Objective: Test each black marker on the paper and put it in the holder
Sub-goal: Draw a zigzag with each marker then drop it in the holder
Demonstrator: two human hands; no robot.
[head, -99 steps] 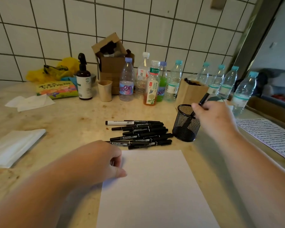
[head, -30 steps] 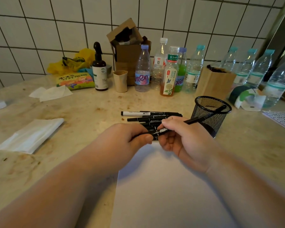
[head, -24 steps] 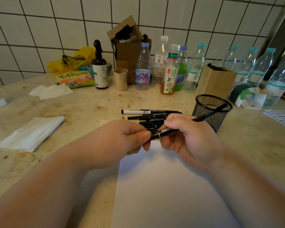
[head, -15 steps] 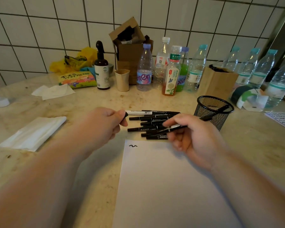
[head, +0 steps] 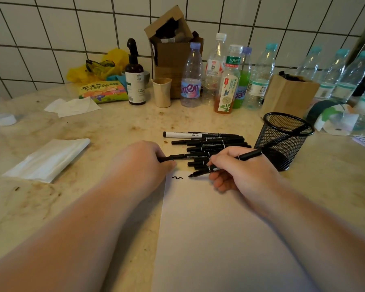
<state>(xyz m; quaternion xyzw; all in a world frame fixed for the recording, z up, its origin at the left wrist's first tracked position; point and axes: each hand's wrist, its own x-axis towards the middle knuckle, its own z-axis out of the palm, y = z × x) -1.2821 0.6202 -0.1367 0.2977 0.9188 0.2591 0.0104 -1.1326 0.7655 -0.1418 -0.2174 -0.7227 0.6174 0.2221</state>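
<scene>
Right hand (head: 243,171): fingers curled round a slim black marker (head: 223,165), uncapped tip pointing left and resting at the far edge of a white sheet of paper (head: 226,232), just right of a short black squiggle (head: 177,177) near the sheet's far left corner. Barrel tilted up to the right, its far end reaching toward a black wire-mesh pen holder (head: 282,140).

Left hand (head: 141,163): fingers curled, pinching something small and black at the left end of another black marker (head: 190,155); cannot tell whether a cap or the marker's own tip. Hand lying on the beige marbled counter (head: 118,131) just left of the sheet's far corner.

Between the hands and beyond them: a loose pile of black markers (head: 211,142) lying roughly left to right, with one white-barrelled marker (head: 182,134) at the far side. Holder upright just right of the pile, one black marker (head: 289,137) leaning inside against its rim.

Further back along the white tiled wall (head: 51,28): a brown spray bottle (head: 135,79), a tan paper cup (head: 162,92), an open cardboard box (head: 173,49), a row of clear plastic bottles (head: 259,76). Far left: a colourful snack packet (head: 102,91), crumpled white tissues (head: 72,105). Near left: a folded white plastic bag (head: 49,159).
</scene>
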